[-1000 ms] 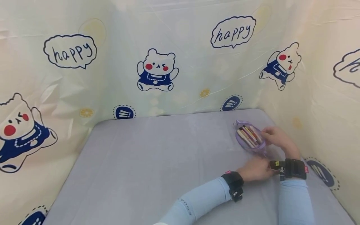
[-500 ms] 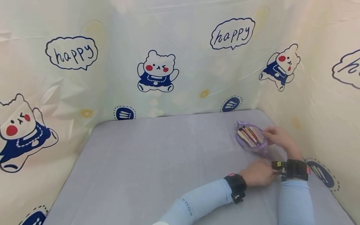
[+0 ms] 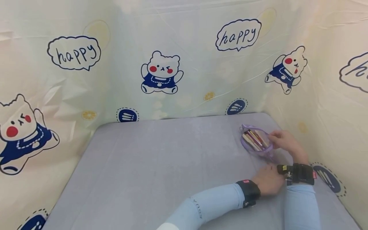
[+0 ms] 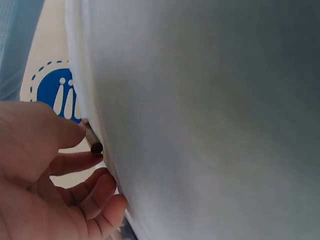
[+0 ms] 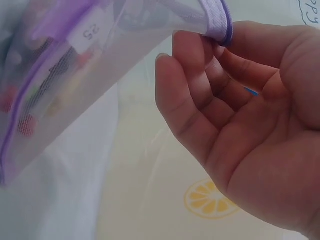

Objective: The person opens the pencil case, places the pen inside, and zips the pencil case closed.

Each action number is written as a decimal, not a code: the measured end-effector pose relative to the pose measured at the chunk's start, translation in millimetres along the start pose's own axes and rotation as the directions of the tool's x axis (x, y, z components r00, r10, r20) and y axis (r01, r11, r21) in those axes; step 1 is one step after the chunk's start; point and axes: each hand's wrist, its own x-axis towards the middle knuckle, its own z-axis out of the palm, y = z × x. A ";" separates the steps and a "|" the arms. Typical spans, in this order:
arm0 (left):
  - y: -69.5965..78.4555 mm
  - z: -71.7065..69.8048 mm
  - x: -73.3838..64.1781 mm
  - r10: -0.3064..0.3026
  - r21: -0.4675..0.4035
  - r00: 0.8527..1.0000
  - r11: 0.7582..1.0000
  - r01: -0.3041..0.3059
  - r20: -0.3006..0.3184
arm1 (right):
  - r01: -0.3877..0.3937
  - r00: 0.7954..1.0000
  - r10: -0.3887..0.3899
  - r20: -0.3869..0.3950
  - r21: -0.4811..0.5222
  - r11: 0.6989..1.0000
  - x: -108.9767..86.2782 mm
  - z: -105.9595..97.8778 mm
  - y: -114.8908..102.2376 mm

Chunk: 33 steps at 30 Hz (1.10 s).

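Observation:
My right hand [image 3: 283, 142] pinches the purple rim of a see-through pencil pouch [image 3: 244, 147] between thumb and fingers. In the right wrist view, the pouch's mesh side [image 5: 100, 55] carries a small tag marked 25. The pouch gapes at the top, and several pens and markers [image 3: 254, 139] lie side by side inside it. Below the pouch, beside my right wrist, is my left hand [image 3: 268, 179]. In the left wrist view, its thumb and forefinger pinch a slim dark pen [image 4: 93, 140], close to the sheet. The other fingers are loosely curled.
A grey-covered table [image 3: 161, 166] spreads out to the left of the hands. Behind it and along the sides hangs a pale curtain [image 3: 198, 70] printed with bears and "happy" bubbles. The right table edge runs close by the right forearm.
My left hand has drawn back from the pouch, slightly right and toward the person. The right hand keeps its hold on the pouch rim, almost in the same place.

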 end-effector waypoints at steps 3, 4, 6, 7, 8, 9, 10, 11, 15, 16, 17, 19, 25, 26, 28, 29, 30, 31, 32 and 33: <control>3.5 1.6 1.7 0.000 0.106 1.000 0.994 -0.001 0.010 | 0.007 1.000 -0.007 -0.005 -0.004 1.000 -0.2 -0.6 0.3; 4.7 1.2 1.8 0.002 0.132 1.000 0.991 -0.004 0.018 | 0.009 1.000 -0.010 -0.007 -0.007 1.000 -0.5 -0.7 0.4; 7.1 -0.9 0.7 0.004 0.149 1.000 0.989 -0.007 0.019 | 0.011 1.000 -0.011 -0.006 -0.011 1.000 -1.3 -1.0 0.6; 8.1 -1.9 -0.2 0.006 0.151 1.000 0.988 -0.009 0.021 | 0.010 1.000 -0.010 -0.004 -0.008 1.000 -1.9 -1.1 0.4; 9.2 -2.8 -1.0 0.011 0.151 1.000 0.988 -0.014 0.025 | 0.011 1.000 -0.011 -0.004 -0.002 1.000 -2.3 -1.2 0.4; 10.1 -3.8 -1.8 0.015 0.148 1.000 0.989 -0.018 0.026 | 0.010 1.000 -0.010 -0.003 0.000 1.000 -2.8 -1.3 0.5; 11.1 -4.7 -2.7 0.021 0.139 0.999 0.990 -0.025 0.029 | 0.009 1.000 -0.009 -0.004 0.003 1.000 -3.2 -1.5 0.8; 12.0 -5.4 -3.4 0.023 0.135 0.999 0.990 -0.027 0.026 | 0.009 1.000 -0.009 -0.006 0.004 1.000 -3.5 -1.6 0.9; 16.2 -6.8 -4.6 0.021 0.170 1.000 0.985 -0.024 0.018 | 0.014 1.000 -0.014 -0.019 0.000 1.000 -4.2 -1.9 0.8; 17.0 -6.7 -4.7 0.018 0.177 1.000 0.984 -0.021 0.019 | 0.013 1.000 -0.013 -0.021 -0.002 1.000 -4.2 -1.9 0.5; 17.7 -6.7 -4.6 0.018 0.188 1.000 0.982 -0.021 0.022 | 0.011 1.000 -0.011 -0.019 -0.004 1.000 -4.3 -1.8 -0.1; 18.3 -6.9 -4.9 0.017 0.191 0.999 0.981 -0.023 0.029 | 0.006 1.000 -0.007 -0.015 -0.008 1.000 -4.2 -1.6 -1.1; 16.8 -7.9 -6.3 0.044 0.219 0.998 0.974 -0.055 0.055 | -0.001 1.000 0.001 -0.005 -0.015 1.000 -4.5 -0.4 -5.6; 16.5 -8.3 -6.4 0.046 0.217 0.997 0.974 -0.057 0.060 | -0.002 1.000 0.001 -0.004 -0.013 1.000 -4.4 -0.2 -5.9; 16.6 -8.9 -6.7 0.045 0.204 0.996 0.977 -0.058 0.071 | 0.000 1.000 -0.001 -0.003 -0.011 1.000 -4.2 -0.1 -5.4; 16.7 -8.9 -6.8 0.046 0.204 0.996 0.977 -0.061 0.075 | 0.002 1.000 -0.002 -0.003 -0.010 1.000 -4.2 -0.1 -4.7; 16.9 -9.0 -6.7 0.046 0.199 0.996 0.978 -0.061 0.081 | 0.000 1.000 0.000 -0.006 -0.009 1.000 -3.9 -0.1 -3.6; 16.9 -9.4 -7.0 0.048 0.199 0.995 0.978 -0.064 0.083 | 0.001 1.000 -0.001 -0.006 -0.006 1.000 -3.7 -0.1 -2.7; 16.8 -9.7 -7.2 0.050 0.194 0.995 0.979 -0.066 0.084 | 0.001 1.000 -0.001 -0.007 -0.004 1.000 -3.3 -0.2 -1.4; 16.6 -10.0 -7.3 0.055 0.193 0.995 0.979 -0.070 0.084 | 0.003 1.000 -0.003 -0.007 -0.005 1.000 -2.8 -0.4 -0.2</control>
